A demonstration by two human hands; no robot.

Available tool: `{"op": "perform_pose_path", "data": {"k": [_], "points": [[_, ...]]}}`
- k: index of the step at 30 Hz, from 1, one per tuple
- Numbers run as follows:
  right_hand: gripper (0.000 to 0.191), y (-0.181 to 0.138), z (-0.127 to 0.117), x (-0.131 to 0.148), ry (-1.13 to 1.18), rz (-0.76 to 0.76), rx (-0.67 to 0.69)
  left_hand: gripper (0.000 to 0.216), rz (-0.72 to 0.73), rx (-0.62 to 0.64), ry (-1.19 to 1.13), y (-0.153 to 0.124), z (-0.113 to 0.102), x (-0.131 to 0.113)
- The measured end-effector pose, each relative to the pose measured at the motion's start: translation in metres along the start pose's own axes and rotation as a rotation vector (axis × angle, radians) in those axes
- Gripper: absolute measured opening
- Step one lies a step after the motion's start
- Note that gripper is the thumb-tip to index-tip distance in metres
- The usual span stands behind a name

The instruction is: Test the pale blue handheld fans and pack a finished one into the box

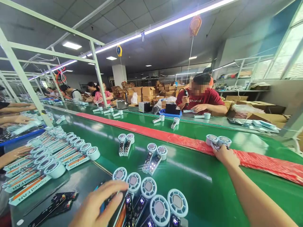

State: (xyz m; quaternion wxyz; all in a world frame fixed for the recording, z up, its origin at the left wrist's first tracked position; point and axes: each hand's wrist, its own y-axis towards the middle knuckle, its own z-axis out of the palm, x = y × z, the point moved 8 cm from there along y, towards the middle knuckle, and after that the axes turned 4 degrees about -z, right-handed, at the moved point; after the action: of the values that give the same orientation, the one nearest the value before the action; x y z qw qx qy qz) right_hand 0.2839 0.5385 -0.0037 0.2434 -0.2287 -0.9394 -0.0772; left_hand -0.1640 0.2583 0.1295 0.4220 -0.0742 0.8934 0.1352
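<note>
Right hand (226, 155) stretches far across the green conveyor belt (201, 186), fingers curled over the handles of a pair of handheld fans (217, 141) at the red strip (260, 160). Left hand (99, 205) hovers open, fingers spread, empty, touching the nearest row of fans (149, 195).

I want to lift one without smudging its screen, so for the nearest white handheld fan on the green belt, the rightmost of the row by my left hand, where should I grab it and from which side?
Judging by its pose, grip the rightmost fan by the rim of its round white head, coming from its right side, where the green belt lies bare. It lies flat with the dark lit handle toward you, and a neighbouring fan crowds its left. The left hand rests further left.
</note>
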Motion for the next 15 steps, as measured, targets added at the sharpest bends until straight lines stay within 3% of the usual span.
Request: {"op": "perform_pose_path", "data": {"k": [3,5,8,11,15], "points": [[0.042,-0.016,-0.003,0.020,0.081,-0.074,-0.030,0.032,-0.061,0.305,0.013,0.058,0.034,0.014],[0.042,-0.037,0.004,0.047,0.176,-0.168,0.041,0.031,-0.055,0.396,0.063,0.096,0.055,0.021],[0.027,-0.090,0.043,0.093,0.351,-0.265,0.387,0.023,-0.140,0.532,0.114,0.138,0.096,0.039],[0.032,-0.155,0.093,0.125,0.506,-0.236,0.760,0.022,-0.264,0.675,0.169,0.157,0.135,0.057],[0.034,-0.201,0.130,0.139,0.651,-0.124,0.939,0.022,-0.376,0.765,0.197,0.159,0.162,0.070]]}}
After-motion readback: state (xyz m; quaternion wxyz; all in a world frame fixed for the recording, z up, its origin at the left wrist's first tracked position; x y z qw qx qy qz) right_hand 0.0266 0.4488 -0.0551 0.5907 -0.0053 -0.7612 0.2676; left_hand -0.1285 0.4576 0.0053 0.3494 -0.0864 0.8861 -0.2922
